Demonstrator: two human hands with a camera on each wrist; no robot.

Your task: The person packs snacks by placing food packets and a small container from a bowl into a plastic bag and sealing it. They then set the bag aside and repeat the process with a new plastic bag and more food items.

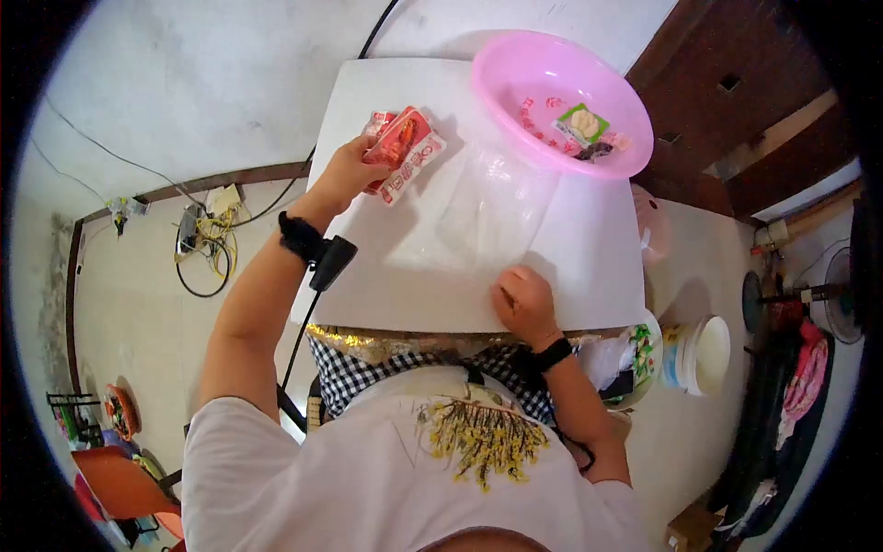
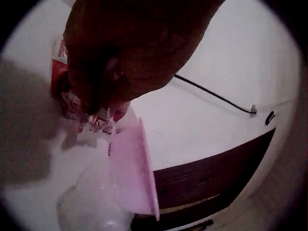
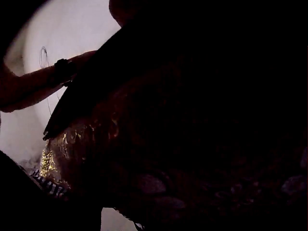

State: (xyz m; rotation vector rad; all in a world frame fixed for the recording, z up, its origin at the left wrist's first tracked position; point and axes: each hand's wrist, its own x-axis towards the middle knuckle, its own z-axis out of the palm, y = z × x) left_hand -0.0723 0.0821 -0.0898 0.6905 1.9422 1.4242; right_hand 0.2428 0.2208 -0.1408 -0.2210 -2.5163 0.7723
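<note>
The red packets (image 1: 402, 152) (image 2: 72, 103) sit fanned in the left hand (image 1: 345, 175) (image 2: 130, 48), low over the far left part of the white table (image 1: 589, 248); the fingers curl round their near ends and pinch the bunch together, white printed edges sticking out past the fingertips. Just beyond those fingertips, toward the right, a clear plastic bag (image 1: 492, 207) (image 2: 91, 197) lies flat on the table; its far end reaches under the rim of the pink basin (image 1: 524, 83) (image 2: 132, 168), which overhangs the far right corner and holds a green packet (image 1: 581, 124) among other small wrappers. The right hand (image 1: 524, 304) rests knuckles up at the table's near edge, just by the bag's near end; its fingers are curled under, and whether they grip the plastic cannot be told; the right wrist view is too dark to help. A white bucket (image 1: 699, 354) stands on the floor, well to the right of that hand.
</note>
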